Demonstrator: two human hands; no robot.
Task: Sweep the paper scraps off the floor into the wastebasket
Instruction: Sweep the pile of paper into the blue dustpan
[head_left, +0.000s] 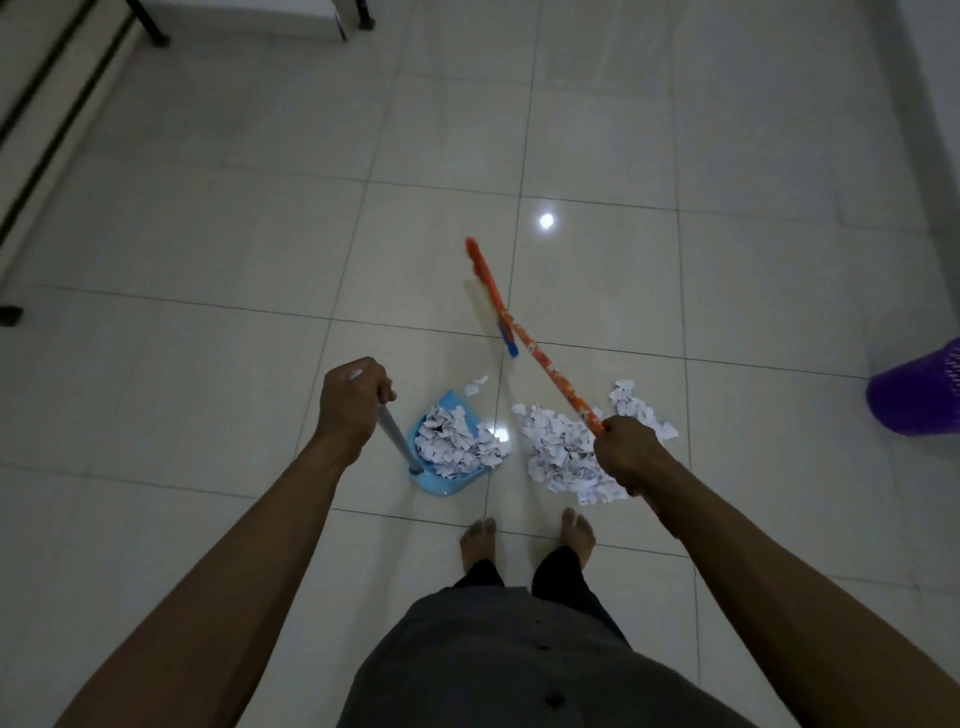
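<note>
Our left hand (353, 402) is curled tight round the grey handle of the blue dustpan (441, 487), which rests on the tiled floor (208, 234) already heaped with paper scraps (451, 441). Our right hand (628, 452) grips the orange broom (550, 371), its blurred head out beyond the loose pile (558, 457) beside the pan. The purple wastebasket (919, 395) stands well apart at the right edge.

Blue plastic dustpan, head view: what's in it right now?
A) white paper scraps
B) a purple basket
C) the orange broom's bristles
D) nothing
A: white paper scraps lie heaped inside the blue plastic dustpan, while a second pile sits on the tiled floor beside it.
</note>
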